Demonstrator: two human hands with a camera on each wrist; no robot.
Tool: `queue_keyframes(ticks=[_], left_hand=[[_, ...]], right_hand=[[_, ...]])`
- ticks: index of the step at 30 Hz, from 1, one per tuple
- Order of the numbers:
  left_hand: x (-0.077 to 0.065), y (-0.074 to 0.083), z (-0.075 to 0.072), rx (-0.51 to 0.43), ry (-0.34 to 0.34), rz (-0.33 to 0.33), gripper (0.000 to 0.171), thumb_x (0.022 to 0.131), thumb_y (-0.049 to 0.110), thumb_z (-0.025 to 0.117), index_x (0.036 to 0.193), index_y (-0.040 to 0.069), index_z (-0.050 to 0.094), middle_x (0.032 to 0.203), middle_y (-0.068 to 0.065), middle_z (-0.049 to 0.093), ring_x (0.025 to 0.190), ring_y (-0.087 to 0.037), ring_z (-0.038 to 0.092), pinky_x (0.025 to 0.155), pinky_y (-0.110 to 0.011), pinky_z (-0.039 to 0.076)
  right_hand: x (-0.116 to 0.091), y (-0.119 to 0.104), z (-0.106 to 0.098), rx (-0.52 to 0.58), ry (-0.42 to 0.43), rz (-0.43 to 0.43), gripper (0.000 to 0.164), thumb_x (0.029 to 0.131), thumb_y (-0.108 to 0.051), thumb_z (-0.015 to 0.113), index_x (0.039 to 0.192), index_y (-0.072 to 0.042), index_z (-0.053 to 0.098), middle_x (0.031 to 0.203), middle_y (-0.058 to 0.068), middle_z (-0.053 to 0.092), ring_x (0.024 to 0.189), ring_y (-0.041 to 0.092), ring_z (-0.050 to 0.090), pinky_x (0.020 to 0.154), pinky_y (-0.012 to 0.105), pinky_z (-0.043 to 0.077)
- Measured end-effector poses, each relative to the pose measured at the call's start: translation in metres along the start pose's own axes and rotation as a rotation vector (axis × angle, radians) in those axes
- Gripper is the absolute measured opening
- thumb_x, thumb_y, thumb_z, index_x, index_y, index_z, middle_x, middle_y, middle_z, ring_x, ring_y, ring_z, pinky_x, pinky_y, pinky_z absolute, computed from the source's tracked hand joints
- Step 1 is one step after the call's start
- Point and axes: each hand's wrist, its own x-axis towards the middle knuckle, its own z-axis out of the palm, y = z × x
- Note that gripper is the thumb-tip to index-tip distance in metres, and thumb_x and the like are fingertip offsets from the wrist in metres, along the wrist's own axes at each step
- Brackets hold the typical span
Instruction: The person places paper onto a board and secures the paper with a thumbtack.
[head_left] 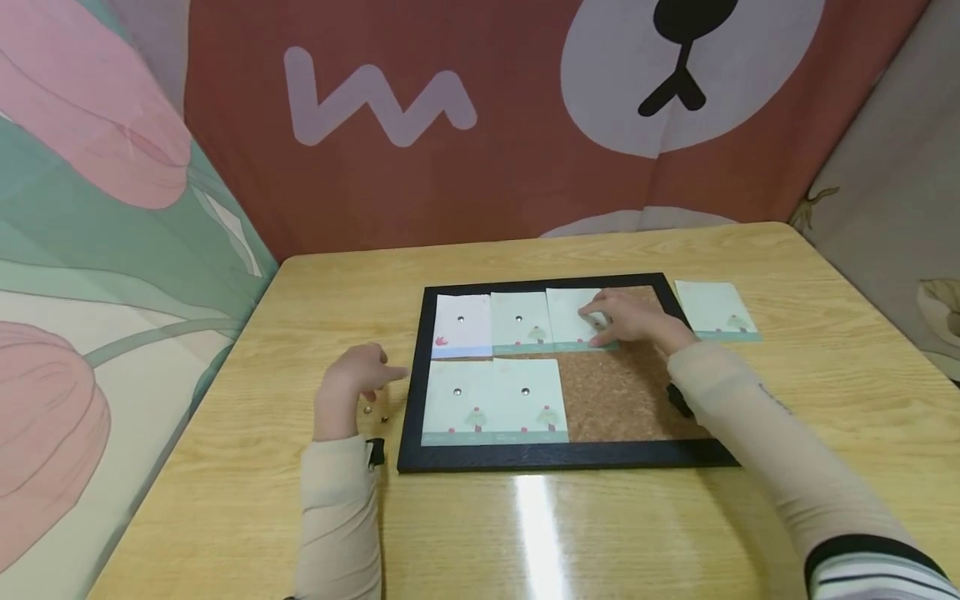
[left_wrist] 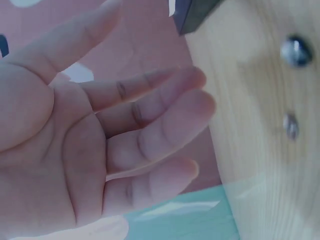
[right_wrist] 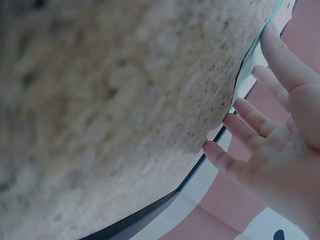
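A black-framed cork board lies on the table with several sheets of decorated note paper fixed to it by round silver pushpins. My right hand rests its extended fingers on the third sheet of the upper row. In the right wrist view, the fingertips lie along this paper's edge and the cork. Beside the frame's left edge, my left hand hovers with loosely bent fingers and an empty palm. Two pushpins lie on the table right by it.
One loose green-edged sheet lies on the wooden table to the right of the board. The upper row also holds a pinkish sheet; two green-edged sheets sit below. A printed cloth hangs behind the table.
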Motion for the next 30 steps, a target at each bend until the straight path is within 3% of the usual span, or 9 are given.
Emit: queue_keyframes(ticks=[4,8,15,20,25,30], left_hand=[[-0.006,-0.005,-0.006,-0.013,-0.021,-0.005,0.057,0.086,0.033,0.057,0.12,-0.012,0.044,0.113,-0.024,0.051,0.066,-0.023,0.06,0.076,-0.042,0.044],[-0.01,-0.011,-0.008,-0.025,-0.04,-0.023,0.054,0.086,0.031,0.058,0.118,-0.011,0.045,0.104,-0.02,0.054,0.069,-0.023,0.059,0.073,-0.041,0.044],[-0.009,-0.02,-0.007,0.047,-0.05,-0.035,0.017,0.079,0.011,0.066,0.084,-0.004,0.061,0.078,-0.011,0.058,0.062,-0.023,0.058,0.057,-0.03,0.044],[-0.007,-0.023,-0.003,0.071,-0.072,-0.063,0.01,0.076,0.005,0.067,0.071,-0.001,0.06,0.066,-0.007,0.055,0.05,-0.015,0.05,0.048,-0.023,0.039],[-0.005,-0.023,0.002,0.084,-0.105,-0.104,0.013,0.076,0.006,0.067,0.068,0.0,0.058,0.055,-0.004,0.048,0.045,-0.011,0.041,0.045,-0.021,0.036],[-0.004,-0.023,0.007,0.122,-0.106,-0.085,0.008,0.077,0.003,0.064,0.075,-0.002,0.06,0.056,-0.006,0.052,0.044,-0.012,0.042,0.046,-0.023,0.037]], right_hand=[[0.0,0.001,-0.001,0.013,0.006,-0.007,0.055,0.076,-0.02,0.072,0.122,0.001,0.052,0.123,0.026,0.043,0.114,0.04,0.037,0.091,0.052,0.03],[0.002,0.004,0.0,0.017,0.01,-0.016,0.055,0.075,-0.02,0.072,0.122,0.001,0.052,0.123,0.026,0.043,0.114,0.039,0.037,0.091,0.052,0.031],[0.003,0.005,0.001,0.018,0.001,-0.002,0.056,0.075,-0.022,0.072,0.122,0.0,0.052,0.124,0.025,0.042,0.115,0.04,0.035,0.092,0.053,0.029],[0.003,0.003,0.0,0.012,-0.004,0.017,0.056,0.075,-0.023,0.072,0.122,-0.001,0.052,0.125,0.026,0.041,0.115,0.04,0.035,0.092,0.054,0.028],[0.002,0.002,-0.001,0.009,-0.004,0.023,0.055,0.076,-0.023,0.072,0.122,-0.001,0.052,0.125,0.026,0.041,0.116,0.04,0.034,0.093,0.055,0.027],[0.003,0.003,0.001,0.011,-0.005,0.023,0.055,0.076,-0.023,0.072,0.122,-0.001,0.053,0.125,0.025,0.042,0.116,0.04,0.035,0.092,0.054,0.027]])
